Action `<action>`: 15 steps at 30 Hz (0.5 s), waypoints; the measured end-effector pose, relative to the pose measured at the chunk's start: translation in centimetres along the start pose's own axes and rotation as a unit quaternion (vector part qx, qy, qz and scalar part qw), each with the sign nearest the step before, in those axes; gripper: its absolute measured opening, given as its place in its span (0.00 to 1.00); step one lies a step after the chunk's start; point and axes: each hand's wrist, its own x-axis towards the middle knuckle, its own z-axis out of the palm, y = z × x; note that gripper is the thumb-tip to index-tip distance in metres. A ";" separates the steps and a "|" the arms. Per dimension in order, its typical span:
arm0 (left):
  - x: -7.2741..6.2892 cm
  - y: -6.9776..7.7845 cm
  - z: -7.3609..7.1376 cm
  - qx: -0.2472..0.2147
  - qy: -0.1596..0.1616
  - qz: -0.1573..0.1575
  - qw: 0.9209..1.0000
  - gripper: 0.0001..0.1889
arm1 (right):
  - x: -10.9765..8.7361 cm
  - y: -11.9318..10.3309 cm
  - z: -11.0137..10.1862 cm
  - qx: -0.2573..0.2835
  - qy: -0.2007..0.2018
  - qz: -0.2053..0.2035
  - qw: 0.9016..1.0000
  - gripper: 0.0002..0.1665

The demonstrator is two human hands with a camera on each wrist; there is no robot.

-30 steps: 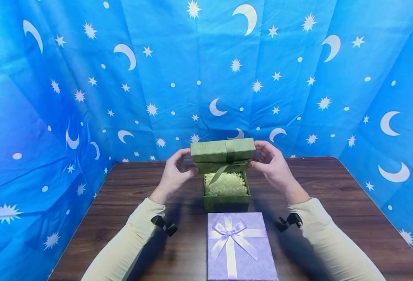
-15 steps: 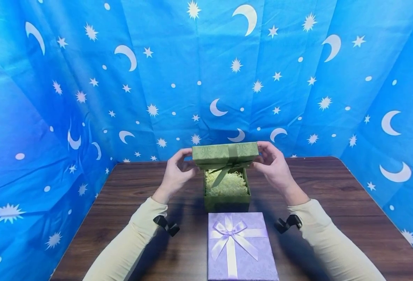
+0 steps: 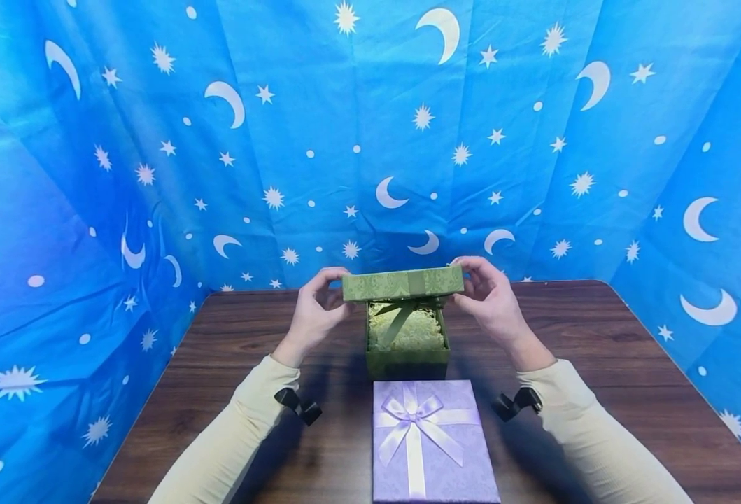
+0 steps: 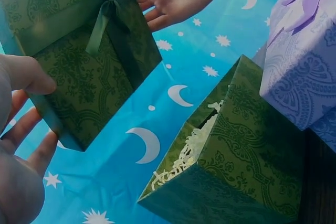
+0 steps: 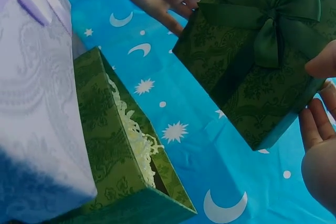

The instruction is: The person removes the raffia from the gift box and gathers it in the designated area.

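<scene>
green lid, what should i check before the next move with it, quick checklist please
1. Left grip on the green lid: ok, thumb and fingers hold one side.
2. Right grip on the lid: ok, holding the opposite side.
3. Lid seated on the green box: not ok, held apart from it.
4. Lid's bow tied: ok.
5. Anything under the pale filler: cannot tell, the filler hides it.

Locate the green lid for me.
In the head view, the green lid is near the centre, pictured just above the open green box and held between the left hand and the right hand.
</scene>
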 end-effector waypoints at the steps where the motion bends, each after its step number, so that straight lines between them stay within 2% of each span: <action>1: 0.0 0.0 0.0 0.003 -0.001 0.001 1.000 0.24 | 0.0 0.0 -0.1 -0.004 -0.006 0.002 1.000 0.35; 7: 0.0 0.1 0.0 0.010 -0.007 0.007 1.000 0.24 | 0.0 0.0 -0.3 -0.010 -0.022 -0.006 1.000 0.32; 15: -0.1 -0.1 0.1 0.001 -0.001 0.023 1.000 0.22 | -0.3 0.1 0.0 -0.020 -0.016 -0.055 0.998 0.28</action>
